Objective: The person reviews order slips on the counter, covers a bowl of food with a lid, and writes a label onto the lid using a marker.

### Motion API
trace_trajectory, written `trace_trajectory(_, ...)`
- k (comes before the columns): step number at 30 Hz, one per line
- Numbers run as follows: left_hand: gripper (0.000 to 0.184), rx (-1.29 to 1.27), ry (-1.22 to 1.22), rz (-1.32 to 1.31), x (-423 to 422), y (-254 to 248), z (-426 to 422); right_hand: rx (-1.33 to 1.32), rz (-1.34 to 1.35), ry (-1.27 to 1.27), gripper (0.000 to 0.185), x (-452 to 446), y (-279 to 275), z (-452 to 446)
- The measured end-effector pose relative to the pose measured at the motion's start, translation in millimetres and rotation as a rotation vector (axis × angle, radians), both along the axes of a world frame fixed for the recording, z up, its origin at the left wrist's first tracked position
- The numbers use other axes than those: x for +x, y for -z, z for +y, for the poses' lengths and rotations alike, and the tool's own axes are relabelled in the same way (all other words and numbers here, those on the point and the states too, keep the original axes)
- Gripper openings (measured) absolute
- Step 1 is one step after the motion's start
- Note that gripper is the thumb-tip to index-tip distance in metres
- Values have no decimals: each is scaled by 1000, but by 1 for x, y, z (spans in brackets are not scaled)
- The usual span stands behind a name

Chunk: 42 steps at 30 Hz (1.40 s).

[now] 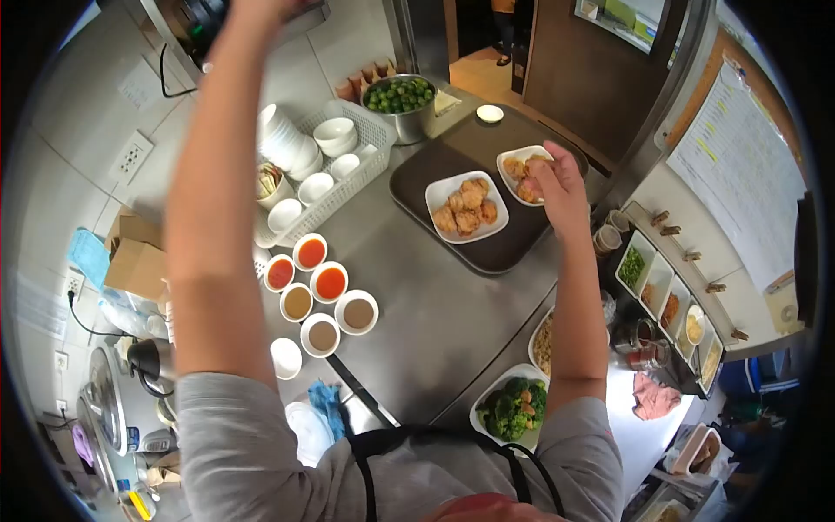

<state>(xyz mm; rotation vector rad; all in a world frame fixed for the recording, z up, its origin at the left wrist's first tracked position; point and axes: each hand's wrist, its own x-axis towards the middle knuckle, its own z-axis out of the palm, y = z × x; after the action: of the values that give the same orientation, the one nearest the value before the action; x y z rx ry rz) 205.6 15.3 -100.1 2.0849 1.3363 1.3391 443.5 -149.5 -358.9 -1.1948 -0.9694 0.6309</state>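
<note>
My right hand [561, 184] is at the right side of a small white dish [507, 189] of fried pieces [517, 167]. Its curled fingers and thumb are at the rim and cover part of the food; the exact contact is partly hidden. Beside it on the dark brown tray [413, 181] is a second white dish [439, 185] with several golden fried pieces [466, 209]. My left arm stretches up to the top edge, where my left hand [265, 4] is mostly cut off near a dark device [205, 16]. The left fingers are hidden.
Cups of red sauce [330, 283] and brown sauce [320, 336] stand left on the steel counter [426, 322]. Behind are a basket [376, 130] of white bowls and a pot [410, 129] of green citrus. Broccoli [513, 409] is near my body; topping containers [657, 283] line the right.
</note>
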Motion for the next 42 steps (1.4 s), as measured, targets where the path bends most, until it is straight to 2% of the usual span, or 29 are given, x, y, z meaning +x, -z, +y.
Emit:
trace_trajectory(1, 24, 8, 102, -20, -2, 55, 6, 39, 43, -25, 43, -12, -10, -4)
trace_trajectory(2, 28, 22, 202, -44, -2, 107, 6, -11, 34, -104, 54, -24, -18, -9)
trace_trajectory(3, 28, -147, 47, 163, 2, 151, -11, -67, -63, -174, 65, -40, -20, -16)
trace_trajectory(4, 26, -153, 103, 259, 1, 193, -37, -129, -160, -247, 75, -56, -20, -22)
trace_trajectory(5, 23, -167, 53, 320, 1, 232, -64, -258, -233, -352, 92, -67, -18, -25)
trace_trajectory(6, 25, -382, 283, -138, -4, 293, -79, -165, -289, -384, 94, -74, 18, -17)
trace_trajectory(7, 21, -514, 227, -187, -6, 300, -117, -188, -139, -436, 91, -87, 28, -18)
trace_trajectory(9, 19, -691, 205, -268, -16, 350, -158, -245, 63, -387, 78, -101, 63, -18)
trace_trajectory(11, 20, -753, 255, -257, -25, 404, -181, -563, -265, -364, 72, -105, 94, -25)
trace_trajectory(12, 23, -786, 281, -256, -27, 414, -192, -718, -438, -353, 70, -107, 106, -29)
trace_trajectory(15, 45, -641, 166, -310, -33, 423, -211, -672, -590, -406, 68, -114, 135, -37)
trace_trajectory(16, 66, -666, 199, -318, -36, 418, -214, -649, -643, -405, 68, -113, 153, -35)
trace_trajectory(19, 68, -394, 84, 61, -39, 412, -217, -793, -801, -443, 67, -121, 154, -37)
trace_trajectory(23, 52, -218, 99, 416, -49, 439, -216, -647, -1013, -320, 53, -124, 162, -47)
trace_trajectory(25, 47, -226, 93, 414, -50, 442, -214, -567, -1192, -317, 42, -121, 161, -52)
trace_trajectory(28, 45, -240, 98, 408, -50, 442, -214, -580, -1170, -329, 28, -123, 162, -55)
trace_trajectory(42, 44, -228, 86, 408, -50, 445, -213, -567, -1192, -376, 23, -160, 156, -54)
